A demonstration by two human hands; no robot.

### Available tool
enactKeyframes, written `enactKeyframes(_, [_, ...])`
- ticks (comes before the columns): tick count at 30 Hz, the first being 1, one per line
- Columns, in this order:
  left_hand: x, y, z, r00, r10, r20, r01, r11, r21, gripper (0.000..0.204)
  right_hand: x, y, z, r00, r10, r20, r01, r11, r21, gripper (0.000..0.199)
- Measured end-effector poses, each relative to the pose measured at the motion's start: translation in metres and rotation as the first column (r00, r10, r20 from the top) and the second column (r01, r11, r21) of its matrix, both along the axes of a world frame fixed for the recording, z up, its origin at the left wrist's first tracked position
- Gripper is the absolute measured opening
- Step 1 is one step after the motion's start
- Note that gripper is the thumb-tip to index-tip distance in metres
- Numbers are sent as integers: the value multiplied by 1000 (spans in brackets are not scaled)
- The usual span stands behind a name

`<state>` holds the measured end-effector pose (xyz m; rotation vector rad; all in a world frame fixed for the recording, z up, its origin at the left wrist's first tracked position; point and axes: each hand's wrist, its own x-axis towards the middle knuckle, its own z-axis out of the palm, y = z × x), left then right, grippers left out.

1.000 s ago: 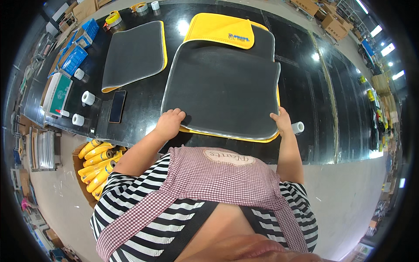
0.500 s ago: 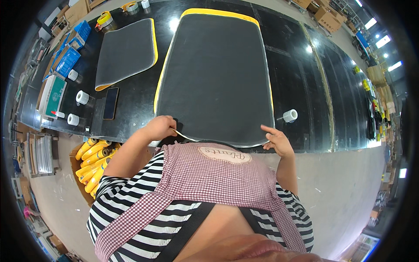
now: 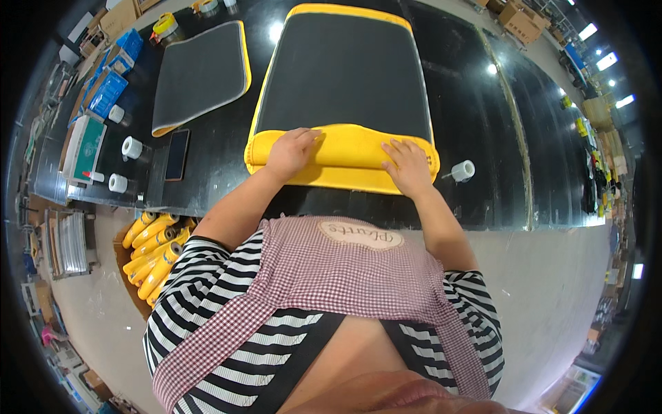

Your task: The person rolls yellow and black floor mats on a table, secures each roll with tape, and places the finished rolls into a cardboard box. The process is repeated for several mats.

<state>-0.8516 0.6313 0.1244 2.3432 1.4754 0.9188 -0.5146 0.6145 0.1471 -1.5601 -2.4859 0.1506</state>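
Mat [image 3: 345, 72], grey with yellow backing, lies flat on the black table [image 3: 476, 124]; only its near edge is rolled over. Left hand [image 3: 293, 152] and right hand [image 3: 407, 162] press flat, fingers spread, on that roll; most remains unrolled

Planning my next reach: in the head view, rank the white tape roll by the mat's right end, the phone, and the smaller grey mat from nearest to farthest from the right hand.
1. White tape roll: just right of the right hand.
2. Phone: far to the left, past the left hand.
3. Smaller grey mat: upper left, farther back on the table.
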Motion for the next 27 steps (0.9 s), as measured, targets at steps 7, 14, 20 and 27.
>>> enactKeyframes(7, [15,-47,-2,960,21,-279,28,985,170,46,-1,-16,-22,979,125,-159,-108,988,114,44])
enactKeyframes(14, [16,-83,-10,969,-31,-243,71,985,158,44,-11,-59,-30,987,105,-119,-74,969,237,44])
enactKeyframes(20, [16,-91,-17,988,-30,-154,52,989,140,35,-9,-71,-40,958,113,-262,-62,978,197,37])
enactKeyframes(27, [12,-108,-18,992,-87,-94,71,985,-160,29,-4,-85,-41,955,93,-281,-92,996,18,34])
